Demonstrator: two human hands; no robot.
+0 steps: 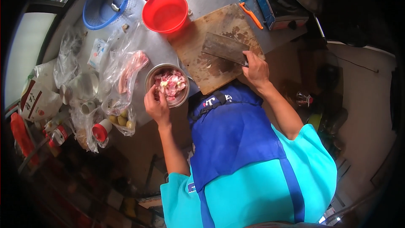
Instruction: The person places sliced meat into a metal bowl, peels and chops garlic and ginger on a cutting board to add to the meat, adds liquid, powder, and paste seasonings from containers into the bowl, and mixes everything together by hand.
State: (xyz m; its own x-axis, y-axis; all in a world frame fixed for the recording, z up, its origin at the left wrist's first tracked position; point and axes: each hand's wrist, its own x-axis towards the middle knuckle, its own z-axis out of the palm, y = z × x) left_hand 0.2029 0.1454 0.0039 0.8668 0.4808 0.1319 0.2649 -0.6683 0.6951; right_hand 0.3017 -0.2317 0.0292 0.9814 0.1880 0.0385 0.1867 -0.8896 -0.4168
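My right hand (257, 71) grips the handle end of a cleaver (224, 49), whose broad dark blade lies flat over a wooden cutting board (193, 42). The board is stained with wet patches and holds a few tiny scraps. To its left stands a round metal bowl (186, 100) with cut pieces of raw meat (173, 82) and some pale yellowish bits on top. My left hand (156, 106) reaches over the bowl's near left rim, fingertips at the edge of the meat and fingers apart. I see nothing held between them.
A red plastic dipper (166, 12) and a blue colander (90, 20) stand behind. Raw meat (134, 66) lies in clear plastic at left, near a bag of greenish-yellow fruit (121, 120) and a red-lidded jar (100, 132). An orange peeler (251, 15) lies beside a gas stove (286, 20).
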